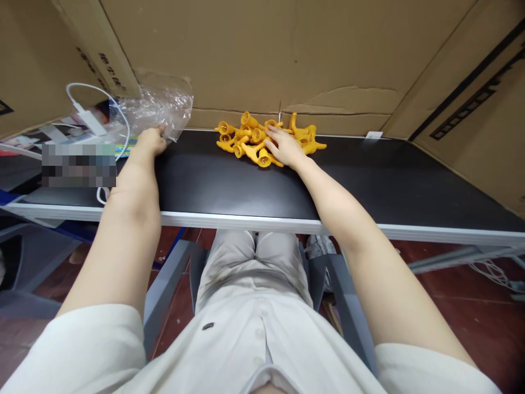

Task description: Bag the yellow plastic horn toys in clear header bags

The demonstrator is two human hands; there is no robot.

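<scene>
A pile of yellow plastic pieces [264, 158] lies at the back of the black tabletop, several with cup-shaped ends and curved, pointed arms. My right hand [286, 146] rests on the right part of this pile, its fingers spread and touching the pieces. Off to the left, my left hand [151, 141] is at the lower edge of a crumpled clear plastic bag [168, 104]. Its fingers look curled against the bag, partly hidden by the hand itself. The bag stands up against the cardboard behind it.
Cardboard walls [246, 54] enclose the back and sides of the black table [229, 186]. A white adapter with a cable [92, 121] sits on clutter at the left. A small white tag [374, 135] is by the back edge. Grey chair armrests flank my lap.
</scene>
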